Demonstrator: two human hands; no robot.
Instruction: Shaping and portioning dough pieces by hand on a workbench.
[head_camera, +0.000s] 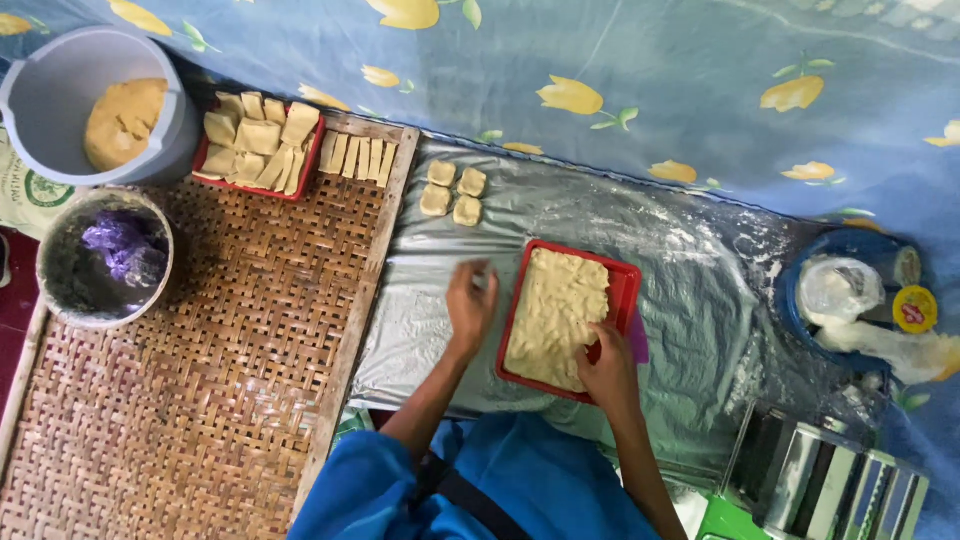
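Here the right hand (607, 372) presses flat on dough (558, 315) in the red tray (626, 282); the left hand (470, 303), open and empty, rests just left of the tray.

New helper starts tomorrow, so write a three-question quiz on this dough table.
1. True or false: the right hand rests on the dough in the red tray.
2. How many small dough pieces lie loose on the plastic sheet above the left hand?
3. What holds the big dough lump? A) grey bucket B) woven mat C) blue dish

Key: 1 true; 2 four; 3 A.
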